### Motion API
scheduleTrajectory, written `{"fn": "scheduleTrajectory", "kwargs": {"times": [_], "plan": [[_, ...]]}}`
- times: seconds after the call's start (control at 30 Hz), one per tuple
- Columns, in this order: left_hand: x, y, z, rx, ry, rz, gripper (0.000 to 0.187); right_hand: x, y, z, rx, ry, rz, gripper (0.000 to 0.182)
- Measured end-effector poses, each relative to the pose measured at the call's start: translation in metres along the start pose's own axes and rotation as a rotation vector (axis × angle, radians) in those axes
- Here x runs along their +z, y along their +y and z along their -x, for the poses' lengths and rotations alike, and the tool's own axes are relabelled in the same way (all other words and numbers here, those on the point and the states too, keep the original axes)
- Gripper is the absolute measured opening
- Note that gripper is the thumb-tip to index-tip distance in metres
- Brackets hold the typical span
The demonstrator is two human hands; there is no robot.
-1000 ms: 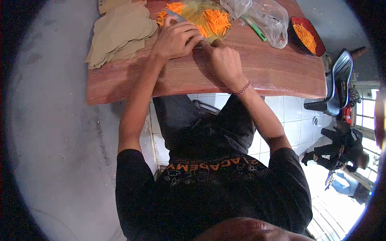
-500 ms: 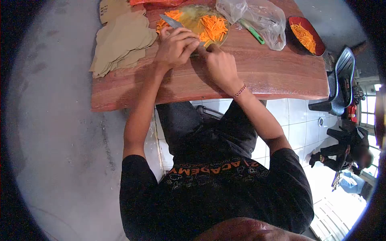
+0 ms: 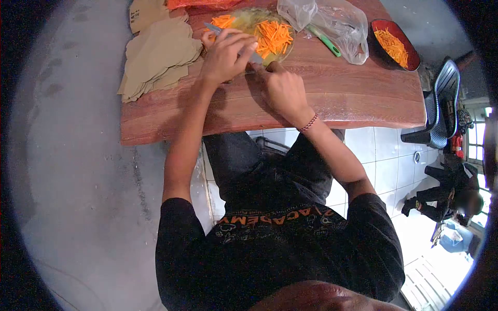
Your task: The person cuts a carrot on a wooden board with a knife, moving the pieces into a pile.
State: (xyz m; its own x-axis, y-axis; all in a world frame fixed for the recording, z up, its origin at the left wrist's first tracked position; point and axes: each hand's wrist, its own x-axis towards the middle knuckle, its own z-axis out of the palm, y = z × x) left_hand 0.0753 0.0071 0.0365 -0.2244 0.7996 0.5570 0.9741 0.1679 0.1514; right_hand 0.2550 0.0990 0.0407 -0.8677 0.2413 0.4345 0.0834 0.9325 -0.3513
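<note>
My left hand [image 3: 225, 54] rests with curled fingers on a round yellowish cutting board [image 3: 244, 18] at the far side of a wooden table [image 3: 337, 93]; whatever lies beneath the fingers is hidden. A knife [image 3: 212, 27] runs across the board behind that hand, only its blade tip showing to the left. My right hand [image 3: 282, 88] is closed at the board's near edge, where the knife's handle end lies. A heap of thin orange carrot strips [image 3: 275, 33] covers the right part of the board.
A stack of brown paper pieces [image 3: 158, 52] lies left of the board. To its right are a clear plastic bag [image 3: 337, 20], a green-handled tool [image 3: 327, 41] and a red bowl [image 3: 374, 36] of carrot strips. A dark chair [image 3: 441, 109] and another person [image 3: 446, 199] are beyond the table's right end.
The view has shifted slightly. My left hand has slid a little further onto the board and covers more of the knife blade. My right hand stays at the board's edge.
</note>
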Motion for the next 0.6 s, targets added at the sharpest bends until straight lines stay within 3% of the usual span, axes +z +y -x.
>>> {"fn": "scheduleTrajectory", "kwargs": {"times": [0.17, 0.3, 0.37, 0.4, 0.47, 0.5, 0.6], "plan": [[-0.015, 0.001, 0.002, -0.080, 0.311, -0.068, 0.022, 0.000, 0.010, 0.003, 0.031, -0.005, -0.048, 0.028], [-0.013, -0.001, 0.005, -0.122, 0.442, 0.075, 0.018, -0.012, 0.027, -0.003, 0.200, 0.058, -0.273, 0.032], [0.002, 0.003, 0.011, -0.302, 0.328, 0.209, 0.018, -0.012, 0.038, -0.011, 0.428, 0.088, -0.483, 0.032], [0.009, 0.004, 0.011, -0.303, 0.332, 0.208, 0.018, -0.007, 0.046, -0.012, 0.423, 0.088, -0.482, 0.032], [0.024, 0.002, 0.008, -0.459, 0.121, 0.257, 0.015, 0.011, 0.060, -0.012, 0.510, 0.173, -0.636, 0.032], [0.037, -0.005, 0.007, -0.421, 0.125, 0.200, 0.018, 0.012, 0.060, -0.011, 0.536, 0.186, -0.682, 0.030], [0.050, -0.001, -0.006, -0.560, 0.006, 0.228, 0.022, 0.011, 0.059, -0.006, 0.478, 0.229, -0.581, 0.029]]}}
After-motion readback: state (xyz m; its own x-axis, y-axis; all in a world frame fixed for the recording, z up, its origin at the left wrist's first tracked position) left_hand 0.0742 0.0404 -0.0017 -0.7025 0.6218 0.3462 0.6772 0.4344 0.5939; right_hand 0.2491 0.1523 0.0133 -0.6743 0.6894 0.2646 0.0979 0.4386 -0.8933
